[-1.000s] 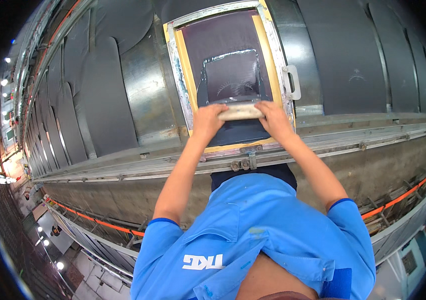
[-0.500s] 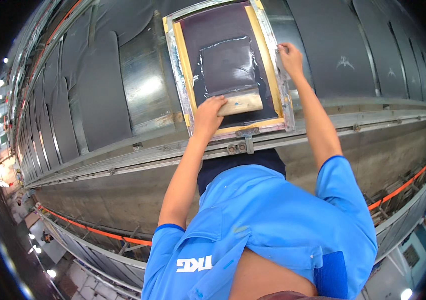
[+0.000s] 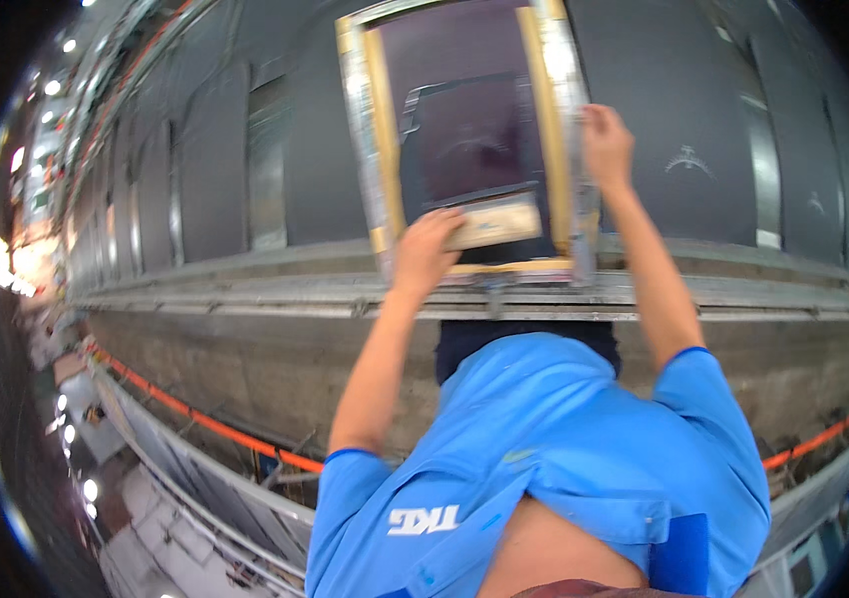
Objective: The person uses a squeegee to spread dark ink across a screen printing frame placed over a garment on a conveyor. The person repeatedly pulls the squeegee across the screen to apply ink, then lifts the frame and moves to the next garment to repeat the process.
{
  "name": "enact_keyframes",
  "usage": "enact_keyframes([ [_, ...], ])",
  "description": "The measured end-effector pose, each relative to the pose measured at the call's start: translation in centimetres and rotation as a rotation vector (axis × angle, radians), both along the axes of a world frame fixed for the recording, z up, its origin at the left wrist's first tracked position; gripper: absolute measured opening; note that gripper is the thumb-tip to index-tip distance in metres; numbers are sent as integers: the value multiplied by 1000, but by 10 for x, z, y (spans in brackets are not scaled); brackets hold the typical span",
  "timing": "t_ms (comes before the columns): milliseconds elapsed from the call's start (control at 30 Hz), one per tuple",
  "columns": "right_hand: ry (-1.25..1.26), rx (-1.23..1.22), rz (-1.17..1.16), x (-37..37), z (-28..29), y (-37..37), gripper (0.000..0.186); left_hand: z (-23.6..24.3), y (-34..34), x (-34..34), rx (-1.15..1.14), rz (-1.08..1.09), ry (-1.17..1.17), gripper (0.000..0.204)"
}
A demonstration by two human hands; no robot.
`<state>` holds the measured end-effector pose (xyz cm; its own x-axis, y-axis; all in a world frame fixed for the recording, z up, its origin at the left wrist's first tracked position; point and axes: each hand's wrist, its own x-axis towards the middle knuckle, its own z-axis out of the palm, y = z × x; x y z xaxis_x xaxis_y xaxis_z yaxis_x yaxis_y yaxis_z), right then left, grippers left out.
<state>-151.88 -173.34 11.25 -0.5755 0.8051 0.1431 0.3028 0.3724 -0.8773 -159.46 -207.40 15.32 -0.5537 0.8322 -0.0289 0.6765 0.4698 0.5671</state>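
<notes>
My left hand point(image 3: 428, 247) is closed round the left end of a squeegee point(image 3: 496, 223) with a pale wooden handle. The squeegee rests across the near end of a screen-printing frame point(image 3: 357, 110), whose dark mesh point(image 3: 464, 45) is edged with yellow tape. Wet dark ink borders a rectangle on the mesh, just beyond the squeegee. At the frame's right side, my right hand point(image 3: 608, 145) has its fingers closed on the metal edge; the fingertips are blurred. Under the frame runs a long table with dark sheets point(image 3: 664, 80) on it.
One sheet to the right bears a pale crest-like mark point(image 3: 687, 159). A metal rail point(image 3: 295, 294) runs along the table's near edge, by my waist. Behind me stretches an orange strip point(image 3: 215, 424) beside another long rack. Bright lamps shine at the far left.
The frame, with both hands on it, stands at another spot along the table: a dark sheet now lies left of it where bare metal showed. The squeegee stays at the near end.
</notes>
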Motion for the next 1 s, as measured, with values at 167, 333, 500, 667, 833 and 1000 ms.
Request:
enact_keyframes([
  [167,136,-34,5,-64,1,-93,25,26,-83,-54,-24,67,-32,59],
  [333,111,-83,-25,-78,34,-106,15,51,-91,-60,-64,100,17,60],
  [500,99,-71,-44,-85,35,-125,14,44,-110,-68,-88,121,84,66],
  [667,35,7,-77,-89,16,-129,17,26,-130,-55,33,182,72,66],
  [833,-81,26,-59,-106,-1,-123,19,37,-163,-50,55,66,119,67],
  [1000,-120,-84,-21,-98,7,-116,26,28,-153,-75,-32,-64,201,63],
])
